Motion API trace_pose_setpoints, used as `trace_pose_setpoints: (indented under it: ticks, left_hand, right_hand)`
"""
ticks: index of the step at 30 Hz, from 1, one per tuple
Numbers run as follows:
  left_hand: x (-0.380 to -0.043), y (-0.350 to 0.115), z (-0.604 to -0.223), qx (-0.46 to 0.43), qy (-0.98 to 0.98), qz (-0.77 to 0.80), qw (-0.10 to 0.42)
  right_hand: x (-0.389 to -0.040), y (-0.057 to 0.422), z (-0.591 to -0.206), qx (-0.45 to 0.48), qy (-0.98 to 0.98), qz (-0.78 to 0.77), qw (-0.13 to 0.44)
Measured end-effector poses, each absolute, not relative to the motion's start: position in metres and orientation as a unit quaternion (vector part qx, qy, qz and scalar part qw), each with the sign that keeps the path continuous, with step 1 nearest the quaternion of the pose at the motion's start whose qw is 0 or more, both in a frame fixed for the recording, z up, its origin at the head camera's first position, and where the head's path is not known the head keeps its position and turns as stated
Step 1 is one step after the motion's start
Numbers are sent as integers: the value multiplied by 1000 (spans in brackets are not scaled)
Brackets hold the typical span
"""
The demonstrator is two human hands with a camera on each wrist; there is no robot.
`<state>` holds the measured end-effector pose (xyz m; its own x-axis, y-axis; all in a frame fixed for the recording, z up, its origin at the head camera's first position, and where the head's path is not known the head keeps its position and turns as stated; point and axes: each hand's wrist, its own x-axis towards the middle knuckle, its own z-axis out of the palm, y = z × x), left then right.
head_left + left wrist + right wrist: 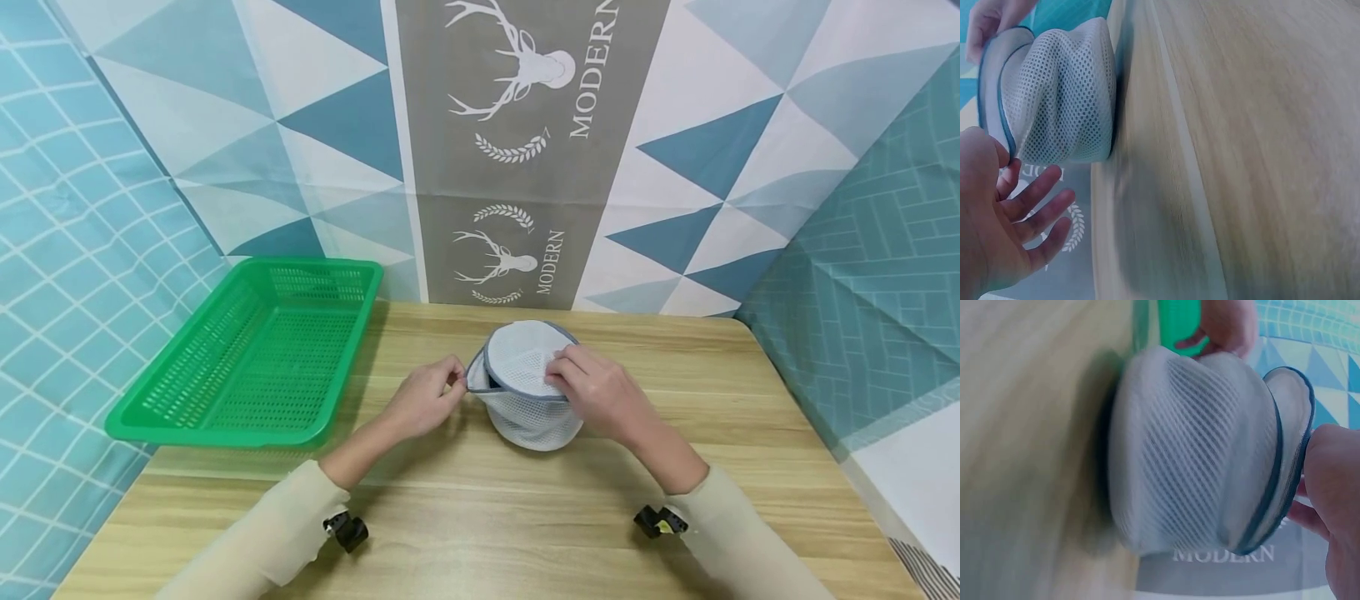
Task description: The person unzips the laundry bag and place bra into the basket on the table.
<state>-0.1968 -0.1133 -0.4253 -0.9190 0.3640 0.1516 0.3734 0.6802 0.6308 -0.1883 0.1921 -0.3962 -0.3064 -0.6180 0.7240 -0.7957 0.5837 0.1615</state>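
Note:
A white mesh laundry bag (531, 423) with grey-blue trim stands upright on the wooden table. Its round lid (517, 358) is partly lifted, and a dark gap shows at the left of the rim. My left hand (426, 398) pinches the bag's trimmed edge on that side between thumb and index finger; the other fingers spread loosely in the left wrist view. On the opposite side, my right hand (596, 390) grips the lid by its edge. Seen from the right wrist, the lid tilts away from the mesh body (1185, 456). The bag's inside is mostly hidden.
To the left sits a green plastic basket (318, 437) with slotted walls. A patterned covering (510, 183) with deer heads rises behind the wooden table (480, 525). Tile-patterned sheets flank it left and right.

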Motion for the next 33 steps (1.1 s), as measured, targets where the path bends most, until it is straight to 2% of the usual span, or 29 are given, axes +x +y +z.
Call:
trace_pose_setpoints:
  ticks: [9, 19, 24, 33]
  left_hand:
    - [-204, -127, -424, -180, -921, -343, 27]
    - [-203, -121, -424, -180, -910, -373, 17]
    - [-202, -117, -424, -188, -890, -416, 18]
    - [-204, -118, -421, -211, -868, -449, 17]
  right_hand:
    - [-190, 214, -388, 468, -787, 110, 386]
    - [-187, 217, -402, 505, -786, 147, 324]
    - [-186, 225, -400, 488, -798, 179, 305]
    - [-194, 252, -387, 444, -815, 192, 319]
